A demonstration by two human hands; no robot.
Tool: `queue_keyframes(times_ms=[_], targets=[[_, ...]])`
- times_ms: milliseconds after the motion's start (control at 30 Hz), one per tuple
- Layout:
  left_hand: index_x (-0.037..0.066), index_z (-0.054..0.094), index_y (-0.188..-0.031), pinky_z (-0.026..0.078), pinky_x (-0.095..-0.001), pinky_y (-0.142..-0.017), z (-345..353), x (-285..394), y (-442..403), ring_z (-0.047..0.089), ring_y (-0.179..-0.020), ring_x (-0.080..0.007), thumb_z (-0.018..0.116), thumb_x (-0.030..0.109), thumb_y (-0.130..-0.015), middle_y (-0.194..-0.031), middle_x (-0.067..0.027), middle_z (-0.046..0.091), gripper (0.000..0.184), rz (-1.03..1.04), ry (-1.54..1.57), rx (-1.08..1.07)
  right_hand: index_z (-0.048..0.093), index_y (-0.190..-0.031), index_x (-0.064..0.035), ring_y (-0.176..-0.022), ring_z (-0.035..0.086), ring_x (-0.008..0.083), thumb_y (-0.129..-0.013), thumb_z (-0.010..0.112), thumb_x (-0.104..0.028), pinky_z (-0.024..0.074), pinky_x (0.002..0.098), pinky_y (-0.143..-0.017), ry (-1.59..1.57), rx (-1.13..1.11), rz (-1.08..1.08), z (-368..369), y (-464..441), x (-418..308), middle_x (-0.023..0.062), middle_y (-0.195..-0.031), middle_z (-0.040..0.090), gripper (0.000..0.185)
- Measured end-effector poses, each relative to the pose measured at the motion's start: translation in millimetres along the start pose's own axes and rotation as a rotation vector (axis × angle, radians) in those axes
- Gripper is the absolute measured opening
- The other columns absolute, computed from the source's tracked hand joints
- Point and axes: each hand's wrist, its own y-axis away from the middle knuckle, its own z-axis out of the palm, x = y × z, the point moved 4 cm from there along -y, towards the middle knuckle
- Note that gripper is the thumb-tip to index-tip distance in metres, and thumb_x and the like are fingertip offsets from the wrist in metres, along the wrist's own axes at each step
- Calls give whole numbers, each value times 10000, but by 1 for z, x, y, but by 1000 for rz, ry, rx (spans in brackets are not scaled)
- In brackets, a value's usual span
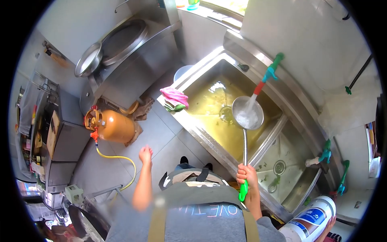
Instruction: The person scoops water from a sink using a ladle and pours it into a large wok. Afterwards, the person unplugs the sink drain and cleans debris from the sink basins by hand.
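Observation:
My right hand (249, 176) is wrapped round the handle of a long metal ladle (244, 145), near its green grip end (243, 190). The ladle's round bowl is held over the sink basin (193, 133), in the stream from a tap (269, 74) with a red and white spout. White, frothy water shows in the bowl. Below it, the basin holds yellowish water. My left hand (146, 154) hangs over the floor beside my body, its fingers curled in with nothing visible in them.
A pink cloth (174, 97) lies on the sink's corner. The second basin (276, 161) adjoins on the right. An orange gas cylinder (115, 126) with a yellow hose stands on the floor at left. At lower right, another person's hand (329, 226) touches a white bucket (312, 218).

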Motion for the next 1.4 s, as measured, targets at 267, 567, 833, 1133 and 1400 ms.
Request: queue_keyframes(times_ms=[267, 567, 833, 1133, 1400], targets=[[8, 589, -775, 367, -197, -538, 196, 221, 86, 472, -603, -54, 559, 252, -817, -656, 0, 538, 249, 455, -38, -525, 400, -727, -93, -345, 266, 25, -826, 463, -51, 243, 190, -292, 78, 18, -29, -8, 4, -11, -63, -478, 280, 125], [8, 606, -886, 437, -261, -642, 382, 318, 217, 557, -693, -137, 602, 342, -760, -763, -71, 598, 356, 970, -330, -818, 381, -726, -74, -351, 281, 31, -835, 452, -69, 259, 199, -295, 85, -26, -15, -11, -2, -18, -51, -496, 291, 130], [-91, 546, -797, 463, -363, -643, 472, 325, 279, 594, -704, -315, 613, 463, -685, -741, -213, 593, 569, 883, -532, -941, 362, -746, -101, -346, 286, 39, -810, 471, -46, 261, 211, -293, 89, -27, 25, -17, 1, -21, -48, -492, 290, 138], [-55, 563, -577, 466, -398, -575, 497, 324, 279, 595, -617, -338, 686, 407, -601, -603, -222, 570, 479, 1079, -576, -742, 373, -736, -108, -350, 279, 35, -799, 484, -56, 257, 216, -283, 89, 10, 68, -24, 3, -26, -50, -493, 289, 138], [-56, 582, -639, 466, -346, -583, 503, 322, 275, 590, -593, -277, 645, 327, -602, -595, -164, 581, 391, 1042, -693, -775, 371, -737, -107, -360, 288, 39, -791, 495, -61, 259, 216, -286, 24, 2, 95, -35, -1, -24, -45, -513, 311, 143]])
